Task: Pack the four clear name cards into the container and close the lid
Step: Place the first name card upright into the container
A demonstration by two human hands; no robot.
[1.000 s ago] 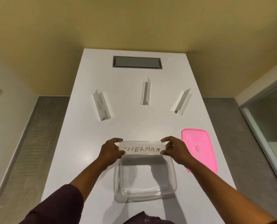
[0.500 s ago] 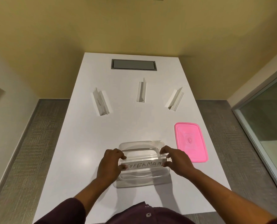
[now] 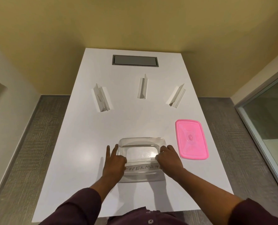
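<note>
A clear rectangular container (image 3: 141,140) stands near the front of the white table (image 3: 86,135). Inside it, along the near wall, lies the clear name card reading SUPERMAN (image 3: 142,168). My left hand (image 3: 114,161) holds the card's left end, with two fingers stretched out over the rim. My right hand (image 3: 169,157) grips the card's right end. Three more clear name cards stand farther back: one at the left (image 3: 101,99), one in the middle (image 3: 142,87), one at the right (image 3: 177,96). The pink lid (image 3: 191,139) lies flat to the right of the container.
A grey recessed panel (image 3: 135,60) sits in the table's far end. Grey carpet runs along both sides, and a glass partition (image 3: 268,130) stands at the right.
Both hands have lowered the SUPERMAN card from above the container's far rim down into the container, toward its near wall. The camera has tilted.
</note>
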